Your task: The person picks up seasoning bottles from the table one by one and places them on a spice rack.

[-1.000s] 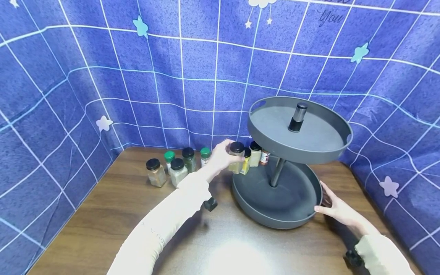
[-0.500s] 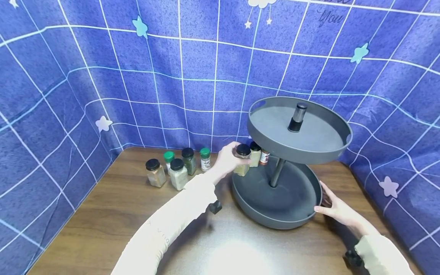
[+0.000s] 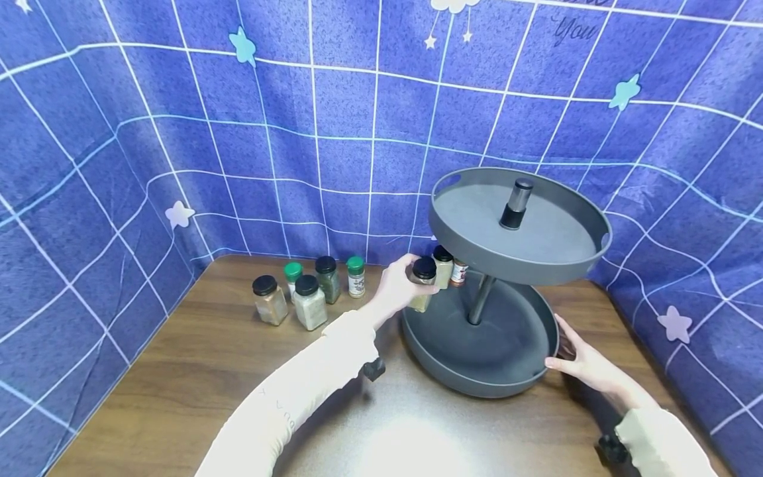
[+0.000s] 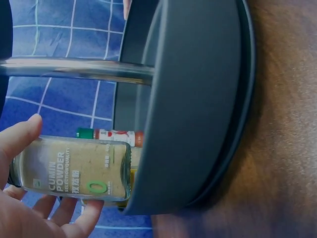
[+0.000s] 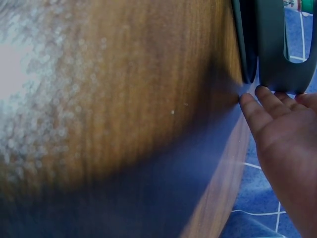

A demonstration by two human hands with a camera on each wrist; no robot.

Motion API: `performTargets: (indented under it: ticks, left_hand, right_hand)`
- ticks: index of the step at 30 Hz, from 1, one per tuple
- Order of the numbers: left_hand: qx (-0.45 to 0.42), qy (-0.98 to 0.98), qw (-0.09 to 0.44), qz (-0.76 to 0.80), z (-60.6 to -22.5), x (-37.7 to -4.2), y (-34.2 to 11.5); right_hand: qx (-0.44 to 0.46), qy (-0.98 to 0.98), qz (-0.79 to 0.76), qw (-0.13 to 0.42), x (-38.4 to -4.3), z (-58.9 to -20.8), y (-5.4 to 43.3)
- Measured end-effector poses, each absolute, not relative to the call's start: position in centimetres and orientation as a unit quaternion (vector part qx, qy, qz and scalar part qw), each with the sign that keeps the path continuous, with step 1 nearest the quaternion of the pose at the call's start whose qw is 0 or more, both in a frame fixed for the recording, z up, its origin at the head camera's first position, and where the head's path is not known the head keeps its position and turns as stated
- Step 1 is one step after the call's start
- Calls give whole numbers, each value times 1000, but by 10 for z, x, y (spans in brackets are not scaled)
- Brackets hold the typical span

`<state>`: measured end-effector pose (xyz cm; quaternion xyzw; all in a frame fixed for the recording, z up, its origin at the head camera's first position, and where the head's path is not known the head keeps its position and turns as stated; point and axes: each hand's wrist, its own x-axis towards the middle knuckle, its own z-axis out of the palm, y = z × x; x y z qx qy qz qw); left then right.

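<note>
While LH (image 3: 395, 289) grips cumin jar (image 4: 84, 168), RH (image 3: 587, 363) touches btm tray (image 3: 495, 354).

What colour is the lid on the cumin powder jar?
Black; the lid shows best in the head view.

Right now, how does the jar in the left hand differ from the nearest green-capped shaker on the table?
The cumin jar is gripped by the left hand; the green-capped shaker stands on the table. The jar's lid is black, the shaker's green. The jar looks wider than the shaker. Both are capped.
</note>
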<state>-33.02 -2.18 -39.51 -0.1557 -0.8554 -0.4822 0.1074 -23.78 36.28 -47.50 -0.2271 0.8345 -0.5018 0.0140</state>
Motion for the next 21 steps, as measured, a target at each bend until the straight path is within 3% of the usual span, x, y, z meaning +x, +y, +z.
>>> performTargets:
  ticks: [21]
  left_hand:
    - [-139,-856,165,-470,-423,-327,-19]
  right_hand:
    - [-226,837,-499,15,-239,-473,363]
